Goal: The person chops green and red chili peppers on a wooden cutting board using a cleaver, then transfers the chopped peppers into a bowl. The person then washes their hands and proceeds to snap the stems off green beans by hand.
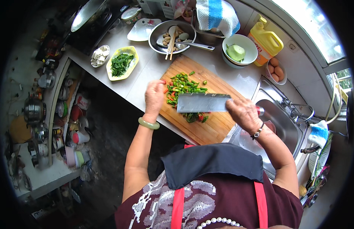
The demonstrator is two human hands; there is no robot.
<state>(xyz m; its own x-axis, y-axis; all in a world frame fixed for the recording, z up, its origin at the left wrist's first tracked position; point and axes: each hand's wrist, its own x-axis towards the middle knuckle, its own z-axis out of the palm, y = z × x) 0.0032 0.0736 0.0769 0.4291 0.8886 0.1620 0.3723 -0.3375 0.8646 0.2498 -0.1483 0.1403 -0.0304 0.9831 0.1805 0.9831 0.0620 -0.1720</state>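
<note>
My right hand (244, 114) grips the handle of a Chinese cleaver (204, 103). Its wide steel blade lies flat-side up over the wooden cutting board (214, 133) and covers part of the chopped peppers (186, 85). Green and red pieces spread beyond the blade's far edge, and a smaller clump shows on its near side. At the board's left edge, my left hand (154, 96) is raised with curled fingers, slightly blurred. A small red bit shows at its fingertips; whether the fingers pinch it is unclear.
Beyond the board stand a steel bowl (152, 43) with chopsticks and a spoon, and a bowl (252, 44) holding a peeled green vegetable. Left are a yellow dish (132, 51) of chopped greens and a dish of white cubes (100, 55). A sink (288, 126) lies right, near eggs (275, 70).
</note>
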